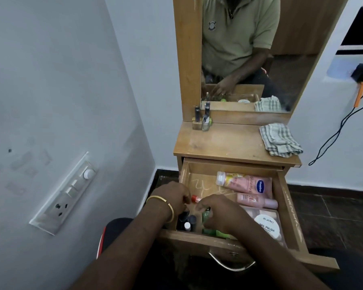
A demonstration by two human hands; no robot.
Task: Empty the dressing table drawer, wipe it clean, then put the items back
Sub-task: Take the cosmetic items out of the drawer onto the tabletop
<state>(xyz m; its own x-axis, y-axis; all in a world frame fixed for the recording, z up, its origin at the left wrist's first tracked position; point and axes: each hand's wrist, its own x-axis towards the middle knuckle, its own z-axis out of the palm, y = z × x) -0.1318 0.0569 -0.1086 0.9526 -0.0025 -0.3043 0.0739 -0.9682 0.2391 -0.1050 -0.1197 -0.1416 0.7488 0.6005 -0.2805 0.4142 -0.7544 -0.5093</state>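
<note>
The drawer (285, 208) is standing pulled out under the tabletop, still holding most of its things, so the emptying is seemingly only beginning. Both hands are reaching into the drawer's near left corner, where small dark-capped bottles (188, 221) are crowding together. The left hand (172, 198) is curling over them; whether it is grasping one, I cannot tell. The right hand (218, 212) is closing its fingers around a green bottle (206, 214). Deeper in the drawer, two pink tubes (247, 190) and a white jar (265, 226) are lying. Above the drawer, the cloth (279, 140) is waiting, probably for wiping, beside two nail polish bottles (200, 121) likely already lifted out.
</note>
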